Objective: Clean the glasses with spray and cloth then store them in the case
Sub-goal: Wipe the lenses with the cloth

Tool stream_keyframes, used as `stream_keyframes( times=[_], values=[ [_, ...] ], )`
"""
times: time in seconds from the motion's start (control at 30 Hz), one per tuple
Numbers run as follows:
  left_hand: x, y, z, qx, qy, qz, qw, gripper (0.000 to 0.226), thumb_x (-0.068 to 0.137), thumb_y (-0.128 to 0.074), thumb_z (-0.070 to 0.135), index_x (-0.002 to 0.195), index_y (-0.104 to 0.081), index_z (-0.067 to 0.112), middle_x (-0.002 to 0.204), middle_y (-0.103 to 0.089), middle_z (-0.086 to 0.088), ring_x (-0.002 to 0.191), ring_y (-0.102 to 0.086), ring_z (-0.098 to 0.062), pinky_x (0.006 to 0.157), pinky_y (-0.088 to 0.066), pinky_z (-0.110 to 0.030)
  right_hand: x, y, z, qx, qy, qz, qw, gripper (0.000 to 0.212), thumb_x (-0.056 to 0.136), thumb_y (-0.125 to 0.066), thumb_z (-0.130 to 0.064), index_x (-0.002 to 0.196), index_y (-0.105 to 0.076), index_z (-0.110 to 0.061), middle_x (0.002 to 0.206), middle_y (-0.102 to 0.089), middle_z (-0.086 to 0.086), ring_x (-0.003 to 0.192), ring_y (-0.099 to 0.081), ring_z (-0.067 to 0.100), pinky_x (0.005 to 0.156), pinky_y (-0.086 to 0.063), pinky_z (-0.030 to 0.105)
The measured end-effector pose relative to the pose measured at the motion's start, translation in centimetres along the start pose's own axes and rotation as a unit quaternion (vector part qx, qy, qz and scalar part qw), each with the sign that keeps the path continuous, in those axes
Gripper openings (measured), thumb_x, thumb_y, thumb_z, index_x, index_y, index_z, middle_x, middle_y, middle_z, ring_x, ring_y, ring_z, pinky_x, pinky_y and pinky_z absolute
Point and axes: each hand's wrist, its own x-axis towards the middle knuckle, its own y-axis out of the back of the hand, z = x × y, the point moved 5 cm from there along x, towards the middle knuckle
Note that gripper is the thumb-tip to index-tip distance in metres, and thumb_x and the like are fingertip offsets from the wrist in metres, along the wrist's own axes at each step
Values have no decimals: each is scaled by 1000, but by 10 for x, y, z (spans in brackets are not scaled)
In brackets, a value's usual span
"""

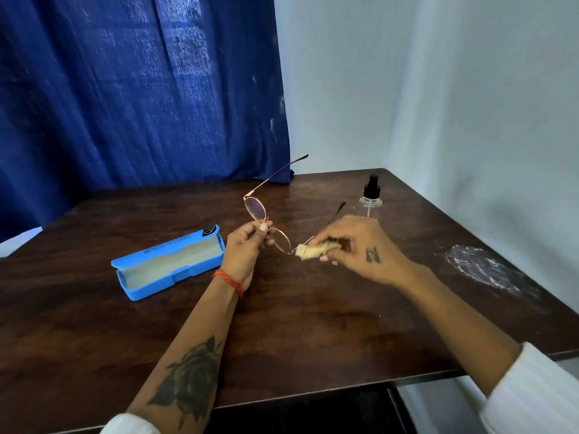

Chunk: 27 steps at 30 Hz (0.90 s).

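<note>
Plainly the wiping step is in hand. Near the middle of the frame, the left hand [247,245] pinches the glasses [266,220] at the bridge, holding them above the worktop [313,324] with both temples unfolded. The right hand [360,245] pinches a bunched yellowish cloth [316,250] against the hinge end of the near lens. Behind that hand stands the spray bottle [371,195]; at centre left the blue case [169,261] lies open. Next, I judge, the far lens needs wiping, then the temples must fold before the glasses go into the case.
</note>
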Motion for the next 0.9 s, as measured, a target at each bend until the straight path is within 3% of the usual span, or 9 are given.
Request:
stream_keyframes(
  times=[0.13,0.3,0.4,0.47,0.5,0.57,0.63,0.73,0.9],
  values=[
    [-3,-5,-1,-45,11,0,999,16,93,-46,8,91,-62,10,85,-59,-3,73,-53,-9,77,-49,-22,-7,-26,1,-42,30,-36,998,31,73,-73,-3,98,-74,-21,90,-61,-5,78,-50,1,69,-35,4],
    [-5,-9,-2,-88,10,-4,996,18,94,-45,8,86,-61,9,85,-59,-1,73,-54,-7,69,-51,-15,-14,-40,1,-13,12,-112,994,37,73,-70,-6,104,-71,-25,95,-67,-8,85,-57,-2,76,-41,9],
    [-5,-9,-3,-117,20,1,993,18,94,-45,8,87,-61,8,84,-60,-1,75,-55,-7,68,-52,-15,-11,-27,10,108,-93,-6,990,20,76,-73,-11,94,-74,-19,84,-69,-10,77,-63,1,72,-47,13],
    [-4,-10,-4,-141,29,4,990,18,94,-45,8,86,-61,8,85,-60,-2,77,-56,-8,68,-53,-14,-10,-19,22,190,-217,120,950,8,80,-70,-11,87,-71,-13,76,-68,-4,69,-64,8,65,-53,20],
    [-4,-11,-4,-156,35,5,987,18,94,-45,7,86,-61,7,85,-61,-2,77,-56,-8,68,-53,-14,-11,-22,25,264,-287,150,909,8,82,-69,-11,89,-67,-9,77,-66,2,66,-64,12,62,-55,22],
    [-5,-13,-4,-185,45,3,982,18,94,-45,7,87,-61,7,85,-61,-3,77,-56,-9,67,-54,-14,-9,-37,26,430,-388,135,804,13,85,-67,-13,94,-60,-6,79,-65,9,63,-62,14,55,-55,21],
    [-6,-14,-5,-198,51,0,979,18,94,-44,7,87,-60,6,85,-61,-3,77,-56,-9,66,-53,-14,-2,-49,18,524,-420,99,735,10,86,-64,-14,92,-62,-7,78,-66,6,62,-61,11,54,-53,18],
    [-7,-14,-5,-203,58,-6,977,18,94,-44,6,91,-62,6,91,-63,-5,80,-58,-9,67,-54,-15,8,-56,14,559,-403,114,716,4,87,-61,-6,87,-65,-8,78,-67,5,60,-59,6,54,-50,14],
    [-6,-10,1,-254,78,-13,964,16,92,-47,7,103,-57,12,112,-63,-7,101,-62,-18,84,-53,-31,12,-48,22,517,-376,157,753,9,85,-63,-6,91,-69,-11,78,-69,2,63,-58,3,55,-48,11]
  ],
)
